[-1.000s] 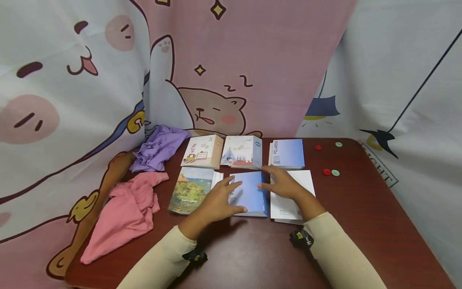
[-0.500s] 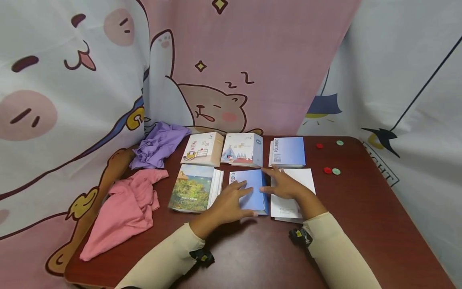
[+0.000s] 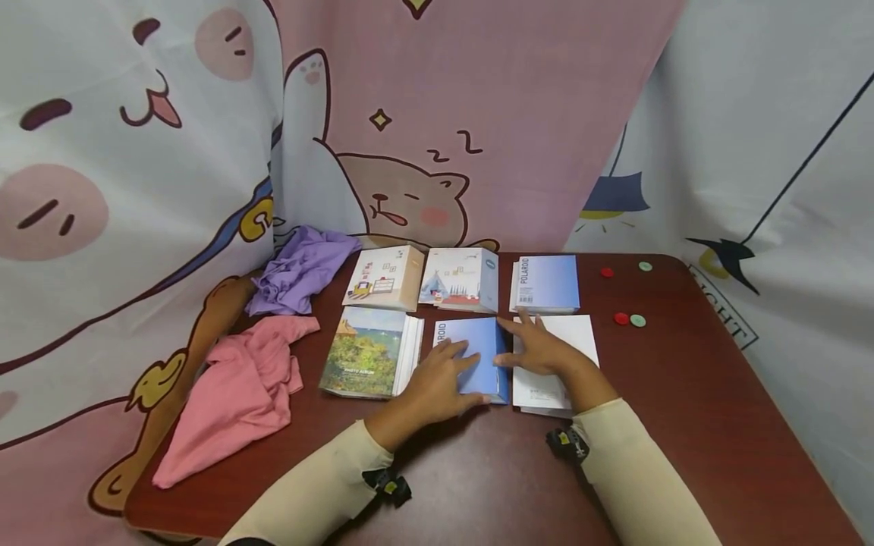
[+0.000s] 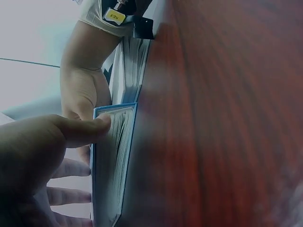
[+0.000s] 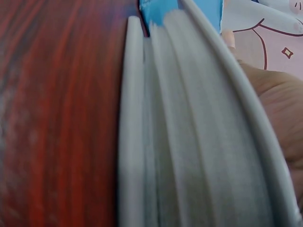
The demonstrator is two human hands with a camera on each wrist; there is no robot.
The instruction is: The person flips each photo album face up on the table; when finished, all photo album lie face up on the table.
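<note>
A blue photo album (image 3: 471,332) with "POLAROID" lettering lies flat in the middle of the near row. My left hand (image 3: 437,383) rests on it, fingers spread across the cover. In the left wrist view the thumb (image 4: 85,130) touches the page side of the blue album (image 4: 113,175). My right hand (image 3: 542,350) hovers over or rests on the white album (image 3: 536,390), its fingers reaching to the blue album's right side; contact is unclear. The white album's page edges (image 5: 203,132) fill the right wrist view, with part of the right hand (image 5: 279,109) behind.
A landscape-cover album (image 3: 365,353) lies left of the blue one. Behind are two illustrated albums (image 3: 378,277), (image 3: 459,277) and another blue album (image 3: 549,280). Purple cloth (image 3: 297,269) and pink cloth (image 3: 239,387) lie left; red (image 3: 620,318) and green (image 3: 638,321) discs lie right.
My left hand has slid rightward over the blue album, its thumb shifting along the near edge. The right hand has barely moved. The head view has tilted slightly.
</note>
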